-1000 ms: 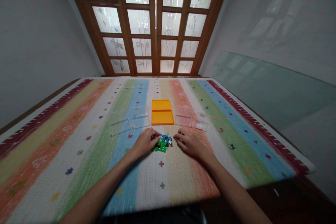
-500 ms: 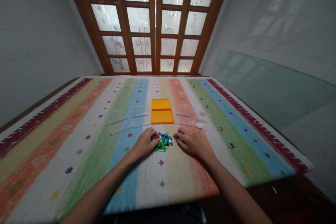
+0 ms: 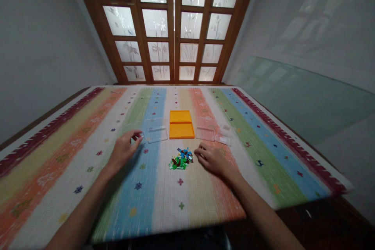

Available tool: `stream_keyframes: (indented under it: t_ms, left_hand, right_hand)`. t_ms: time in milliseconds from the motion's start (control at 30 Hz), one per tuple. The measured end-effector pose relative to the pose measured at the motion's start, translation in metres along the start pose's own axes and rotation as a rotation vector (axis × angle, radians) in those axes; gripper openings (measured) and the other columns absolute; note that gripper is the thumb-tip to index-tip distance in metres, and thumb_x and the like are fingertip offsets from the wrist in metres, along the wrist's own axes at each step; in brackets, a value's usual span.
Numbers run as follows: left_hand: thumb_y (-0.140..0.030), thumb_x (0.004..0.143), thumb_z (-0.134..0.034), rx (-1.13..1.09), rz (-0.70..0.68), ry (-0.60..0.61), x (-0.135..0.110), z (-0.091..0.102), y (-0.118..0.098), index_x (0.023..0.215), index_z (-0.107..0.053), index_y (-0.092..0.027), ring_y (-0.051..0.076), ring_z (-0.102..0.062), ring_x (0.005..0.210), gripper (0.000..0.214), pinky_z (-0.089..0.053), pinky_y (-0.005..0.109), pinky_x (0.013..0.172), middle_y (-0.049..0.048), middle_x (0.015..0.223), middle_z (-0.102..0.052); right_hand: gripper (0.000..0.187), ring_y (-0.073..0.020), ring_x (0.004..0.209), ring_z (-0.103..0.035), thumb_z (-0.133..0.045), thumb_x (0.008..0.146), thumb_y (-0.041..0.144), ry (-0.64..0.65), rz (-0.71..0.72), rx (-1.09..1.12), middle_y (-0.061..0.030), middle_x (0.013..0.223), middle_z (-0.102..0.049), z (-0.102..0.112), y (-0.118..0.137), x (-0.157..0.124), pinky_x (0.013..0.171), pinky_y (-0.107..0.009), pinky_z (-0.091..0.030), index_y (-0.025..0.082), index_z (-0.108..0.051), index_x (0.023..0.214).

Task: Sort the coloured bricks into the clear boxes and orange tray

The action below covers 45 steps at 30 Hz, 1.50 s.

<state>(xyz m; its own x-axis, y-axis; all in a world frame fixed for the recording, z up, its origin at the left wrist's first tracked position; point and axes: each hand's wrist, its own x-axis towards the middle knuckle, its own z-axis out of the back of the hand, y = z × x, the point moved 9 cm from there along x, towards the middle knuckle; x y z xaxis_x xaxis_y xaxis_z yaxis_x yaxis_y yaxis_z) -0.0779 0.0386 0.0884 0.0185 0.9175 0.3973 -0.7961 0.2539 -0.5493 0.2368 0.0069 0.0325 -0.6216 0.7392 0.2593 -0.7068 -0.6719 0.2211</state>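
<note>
- Left hand (image 3: 125,147): its fingers (image 3: 135,134) are bent, with the tips at the far-left clear box (image 3: 143,137). I cannot tell whether they pinch its rim or only hover by it, because the hand hides most of the box.
- Right hand (image 3: 213,159): its fingers (image 3: 201,150) are loosely curled and close together, low over the cloth. I cannot tell whether a brick sits between the tips.
- Pile of small toy bricks (image 3: 181,159): just left of the right fingers and well to the right of the left fingers. Green pieces lie mostly nearer the person, blue ones mostly farther off, with brown and pale bits mixed in.
- Second clear box (image 3: 157,135): just right of the left fingertips.
- Orange case (image 3: 181,125): beyond the pile, ahead and left of the right fingers, lying open with 2 shallow halves.
- 2 more clear boxes, ahead of the right hand: a third clear box (image 3: 205,133) straight beyond the right fingers and a fourth clear box (image 3: 224,140) to their right, with a whitish patch in it.
- Striped cloth (image 3: 170,211): under all these things and both hands, spread over the bench (image 3: 293,136).
- Wooden doors (image 3: 174,47) with glass panes: far beyond the fingers.
</note>
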Motion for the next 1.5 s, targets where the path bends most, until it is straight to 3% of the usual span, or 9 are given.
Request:
stream_keyframes:
  t_ms: [100, 233, 500, 667, 867, 1067, 1200, 1333, 1500]
  left_hand:
    - [-0.039, 0.080, -0.056, 0.053, 0.039, -0.006, 0.004, 0.011, 0.024, 0.102, -0.067, -0.018, 0.022, -0.066, 0.072, 0.032, -0.054, 0.036, 0.075, 0.0065, 0.086, -0.074]
    - [-0.034, 0.076, -0.057, 0.094, 0.104, 0.061, 0.008, 0.008, 0.043, 0.102, -0.065, -0.019, 0.023, -0.068, 0.072, 0.030, -0.055, 0.036, 0.075, 0.0059, 0.085, -0.075]
    - [-0.031, 0.074, -0.061, 0.063, 0.193, 0.140, 0.010, -0.004, 0.056, 0.102, -0.065, -0.019, 0.027, -0.073, 0.079, 0.031, -0.056, 0.039, 0.078, 0.0068, 0.084, -0.078]
    - [-0.029, 0.073, -0.060, 0.086, 0.209, 0.148, 0.011, 0.000, 0.060, 0.101, -0.068, -0.018, 0.029, -0.074, 0.083, 0.031, -0.056, 0.040, 0.083, 0.0078, 0.083, -0.078]
    - [-0.034, 0.082, -0.054, 0.099, 0.040, 0.165, 0.009, -0.006, 0.021, 0.104, -0.071, -0.019, 0.022, -0.067, 0.071, 0.032, -0.055, 0.036, 0.078, 0.0063, 0.087, -0.076]
    - [-0.031, 0.090, -0.054, -0.050, -0.250, 0.398, -0.009, -0.066, -0.052, 0.105, -0.072, -0.020, 0.021, -0.065, 0.088, 0.025, -0.051, 0.036, 0.088, 0.0082, 0.103, -0.072]
    - [-0.028, 0.096, -0.051, -0.095, -0.367, 0.517, -0.021, -0.107, -0.087, 0.110, -0.072, -0.019, 0.021, -0.064, 0.095, 0.027, -0.050, 0.033, 0.089, 0.0104, 0.104, -0.068]
    - [-0.020, 0.093, -0.053, -0.105, -0.388, 0.568, -0.021, -0.133, -0.099, 0.111, -0.072, -0.022, 0.020, -0.063, 0.092, 0.026, -0.049, 0.032, 0.088, 0.0084, 0.101, -0.066]
    - [-0.017, 0.091, -0.055, -0.072, -0.404, 0.595, -0.021, -0.142, -0.101, 0.100, -0.073, -0.020, 0.020, -0.061, 0.092, 0.021, -0.048, 0.032, 0.087, 0.0068, 0.094, -0.065]
  right_hand:
    - [0.022, -0.0145, 0.075, -0.055, -0.046, 0.098, 0.014, 0.007, -0.002, 0.006, -0.0063, 0.091, -0.059, -0.001, -0.001, 0.000, 0.067, -0.026, -0.038, 0.016, -0.068, 0.096]
    - [0.022, -0.0143, 0.074, -0.055, -0.046, 0.098, 0.014, 0.000, -0.001, 0.032, -0.0060, 0.091, -0.058, 0.000, 0.000, 0.000, 0.067, -0.026, -0.038, 0.016, -0.067, 0.095]
    - [0.021, -0.0144, 0.073, -0.054, -0.046, 0.097, 0.013, -0.013, 0.009, 0.023, -0.0054, 0.089, -0.058, 0.002, 0.001, 0.001, 0.066, -0.027, -0.036, 0.017, -0.067, 0.093]
    - [0.022, -0.0143, 0.073, -0.054, -0.046, 0.097, 0.013, -0.007, 0.010, 0.007, -0.0060, 0.090, -0.059, 0.001, 0.001, 0.001, 0.066, -0.027, -0.037, 0.016, -0.067, 0.094]
    - [0.022, -0.0144, 0.074, -0.054, -0.046, 0.098, 0.014, 0.014, 0.005, -0.009, -0.0060, 0.091, -0.059, -0.001, 0.001, 0.001, 0.067, -0.027, -0.036, 0.016, -0.068, 0.096]
    - [0.022, -0.0145, 0.073, -0.053, -0.047, 0.098, 0.014, 0.000, 0.008, 0.010, -0.0056, 0.090, -0.059, -0.001, 0.000, 0.001, 0.066, -0.027, -0.036, 0.017, -0.068, 0.095]
    - [0.022, -0.0144, 0.072, -0.054, -0.047, 0.097, 0.014, -0.001, 0.005, -0.005, -0.0055, 0.089, -0.058, 0.000, 0.001, 0.001, 0.065, -0.027, -0.036, 0.017, -0.068, 0.093]
    - [0.021, -0.0142, 0.073, -0.054, -0.047, 0.097, 0.013, -0.005, 0.010, 0.005, -0.0054, 0.090, -0.059, 0.001, 0.002, 0.001, 0.066, -0.027, -0.036, 0.017, -0.068, 0.093]
    - [0.020, -0.0146, 0.075, -0.054, -0.049, 0.097, 0.015, 0.005, -0.004, 0.006, -0.0057, 0.092, -0.059, 0.000, 0.000, 0.000, 0.066, -0.027, -0.037, 0.017, -0.069, 0.096]
